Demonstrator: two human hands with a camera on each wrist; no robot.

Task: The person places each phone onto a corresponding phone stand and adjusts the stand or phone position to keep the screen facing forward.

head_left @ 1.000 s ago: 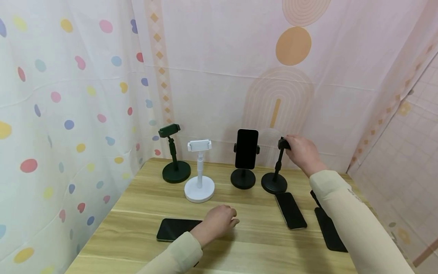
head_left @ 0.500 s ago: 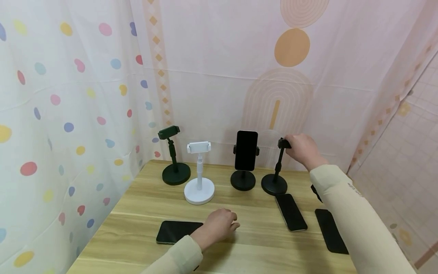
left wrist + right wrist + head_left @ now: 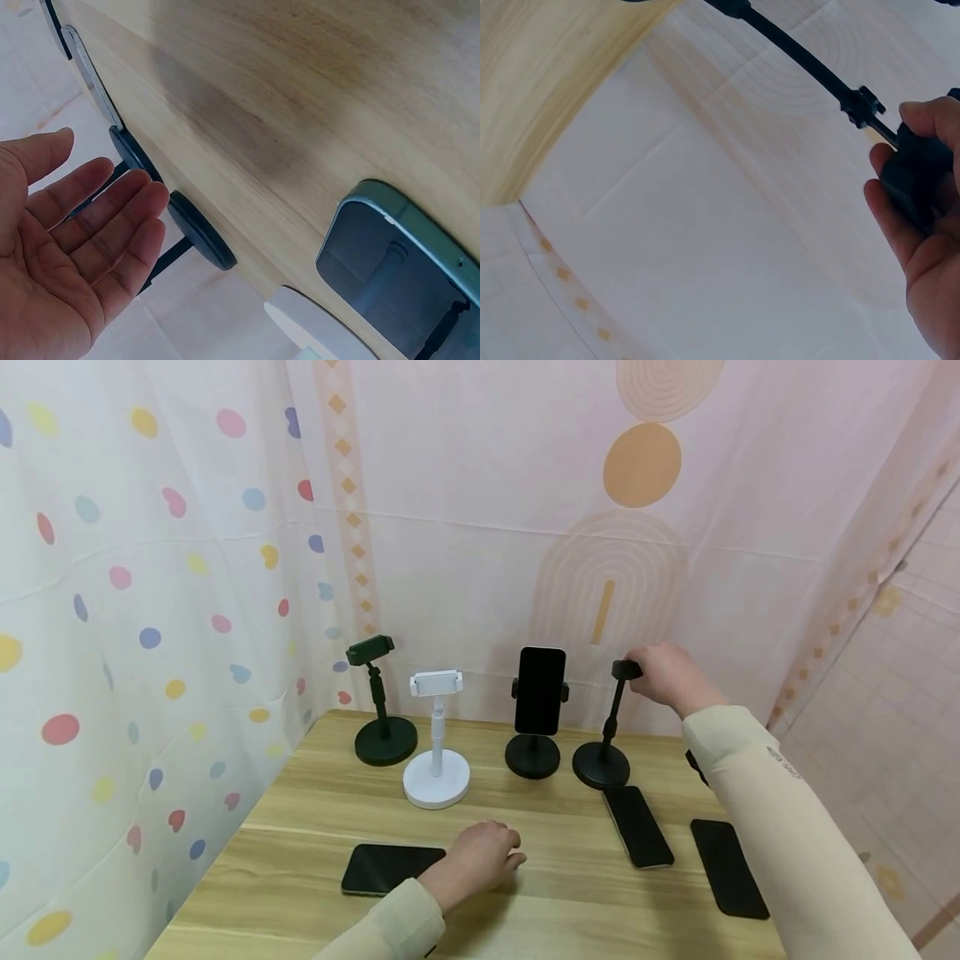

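Observation:
My right hand grips the clamp head of a black phone stand at the back right. In the right wrist view, thumb and fingers wrap the dark clamp head at the end of the stand's stem. The stand's round base rests on the table. Loosely bent and holding nothing, my left hand hovers over the front of the table, its palm and fingers bare in the left wrist view. A dark phone lies flat beside that wrist, partly behind it.
Beside the gripped stand, another black stand holds an upright phone. Further left are a white stand and a dark green stand. Two phones, a nearer-middle one and a right-hand one, lie flat. Curtains hang behind the table.
The clamp head has turned slightly in my right hand, which has shifted a little to the right and up. My left hand stays nearly still.

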